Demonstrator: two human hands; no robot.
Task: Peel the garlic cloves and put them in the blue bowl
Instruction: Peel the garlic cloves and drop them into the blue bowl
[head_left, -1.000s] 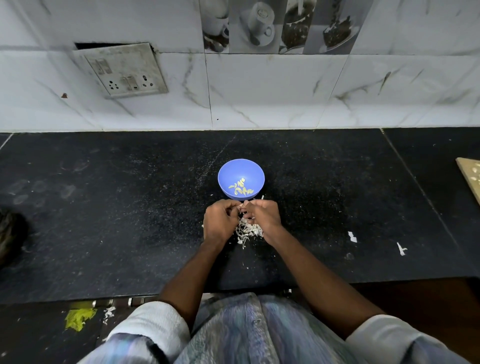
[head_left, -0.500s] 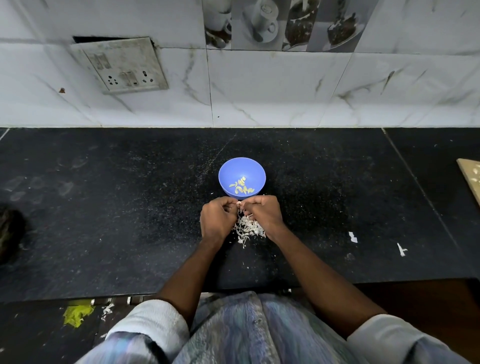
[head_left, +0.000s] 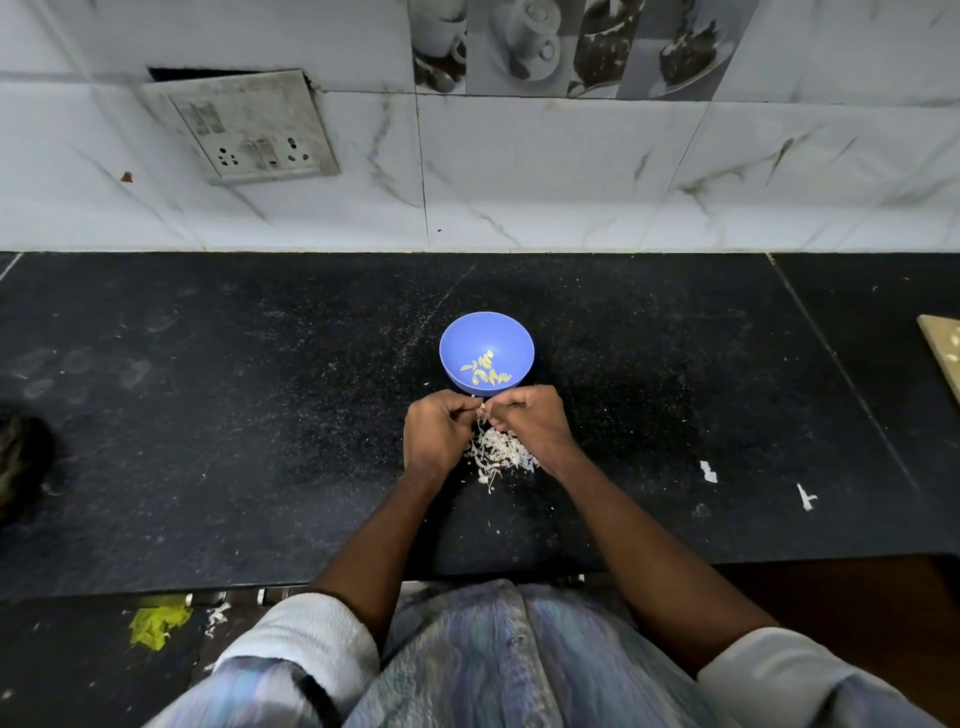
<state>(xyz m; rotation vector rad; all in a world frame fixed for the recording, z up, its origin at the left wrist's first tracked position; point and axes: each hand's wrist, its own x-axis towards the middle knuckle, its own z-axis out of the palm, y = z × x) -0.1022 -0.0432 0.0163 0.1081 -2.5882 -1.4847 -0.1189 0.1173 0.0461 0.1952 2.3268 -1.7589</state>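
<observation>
**Inspector A:** Largest first. The black speckled desk (head_left: 208, 415) runs under a wall of white marbled tiles (head_left: 571, 182). A switch-and-socket plate (head_left: 249, 130) sits on the wall, up and left of the blue bowl (head_left: 457, 338).

**Inspector B:** Noted. And the blue bowl as landmark?

**Inspector A:** It stands on the desk near the middle, round and shallow. Peeled cloves (head_left: 485, 375), pale yellow and small, lie loose in its bottom, toward the near side.

**Inspector B:** The hands?

**Inspector A:** Both are just on the near side of the bowl, close to its rim. The left hand (head_left: 436, 441) and the right hand (head_left: 535, 431) face each other with fingers curled inward, tips meeting. Between the tips is a garlic clove (head_left: 481, 411), pinched from both sides. Only a small whitish sliver of it shows; whether skin remains on it I cannot tell.

**Inspector B:** Below the hands?

**Inspector A:** A heap of white papery peels (head_left: 498, 452) lies on the desk, nearer than the bowl, between and under the wrists. Two white scraps (head_left: 707, 472) lie well to the right of the bowl. A wooden board edge (head_left: 943, 358) shows at the far right.
</observation>
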